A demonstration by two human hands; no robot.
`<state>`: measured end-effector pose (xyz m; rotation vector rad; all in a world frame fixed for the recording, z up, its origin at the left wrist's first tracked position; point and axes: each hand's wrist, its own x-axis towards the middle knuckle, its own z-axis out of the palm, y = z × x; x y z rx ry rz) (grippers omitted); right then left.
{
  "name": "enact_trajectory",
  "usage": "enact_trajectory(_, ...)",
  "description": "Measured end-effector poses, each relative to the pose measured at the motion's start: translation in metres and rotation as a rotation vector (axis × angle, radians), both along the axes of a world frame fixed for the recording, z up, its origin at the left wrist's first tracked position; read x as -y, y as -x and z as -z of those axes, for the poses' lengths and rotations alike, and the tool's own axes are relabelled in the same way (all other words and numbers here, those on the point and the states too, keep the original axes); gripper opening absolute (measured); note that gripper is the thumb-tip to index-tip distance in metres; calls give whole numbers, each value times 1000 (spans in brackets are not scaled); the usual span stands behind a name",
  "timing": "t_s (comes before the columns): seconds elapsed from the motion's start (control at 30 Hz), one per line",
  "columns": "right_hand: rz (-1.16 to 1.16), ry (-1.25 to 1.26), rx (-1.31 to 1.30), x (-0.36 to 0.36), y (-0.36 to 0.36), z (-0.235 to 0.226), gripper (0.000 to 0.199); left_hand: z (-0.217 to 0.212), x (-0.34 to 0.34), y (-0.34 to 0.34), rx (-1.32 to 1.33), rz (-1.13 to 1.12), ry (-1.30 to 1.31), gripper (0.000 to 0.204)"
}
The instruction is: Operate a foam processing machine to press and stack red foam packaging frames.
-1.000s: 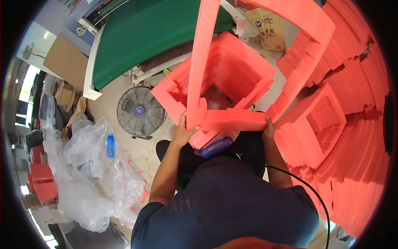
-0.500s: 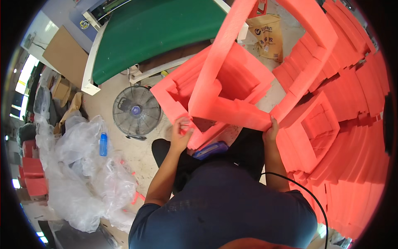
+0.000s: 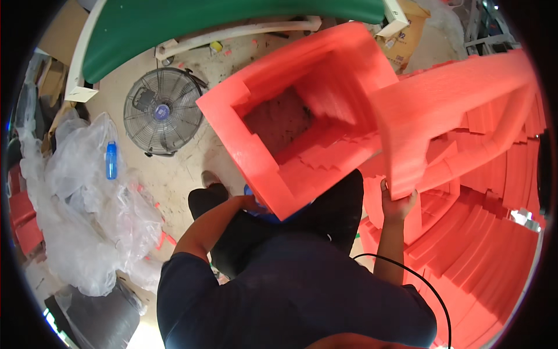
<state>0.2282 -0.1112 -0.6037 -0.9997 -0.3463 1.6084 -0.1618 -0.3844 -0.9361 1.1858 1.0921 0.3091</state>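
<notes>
Red foam frame [image 3: 401, 125] tilts at the person's right, its near lower corner gripped between the thumb and fingers of the right hand [image 3: 399, 203]. It overlaps the edge of a hollow red foam block [image 3: 251, 154] before the knees; whether they touch is unclear. The left hand [image 3: 249, 203] is beside the block's near corner, fingers hidden, so its grip cannot be told.
</notes>
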Motion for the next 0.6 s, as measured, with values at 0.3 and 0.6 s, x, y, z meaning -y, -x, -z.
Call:
enact_trajectory(0.3,176,79,64,12,32,-26,44,2,48,-58,81,423,141,95)
enact_trajectory(0.6,-125,-123,-213,59,-14,36,58,63,31,-45,-407,541,-37,66)
